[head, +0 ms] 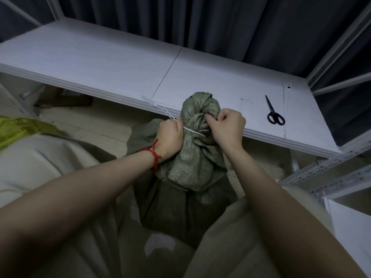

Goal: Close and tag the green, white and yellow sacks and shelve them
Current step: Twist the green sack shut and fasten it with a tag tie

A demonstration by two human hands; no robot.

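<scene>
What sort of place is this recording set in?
Probably a storeroom or small warehouse: a white rack shelf stands before a dark curtain, and a green sack and a white sack sit in front of it.

The green sack [186,197] is stood upright on the floor, its woven neck gathered and twisted into a bunched knob. A white tie [193,132] is looped round that neck, and its tail is led up-left to a flat tag [148,101]. A crumpled yellow-green sack [18,131] is seen at the left edge.
</scene>
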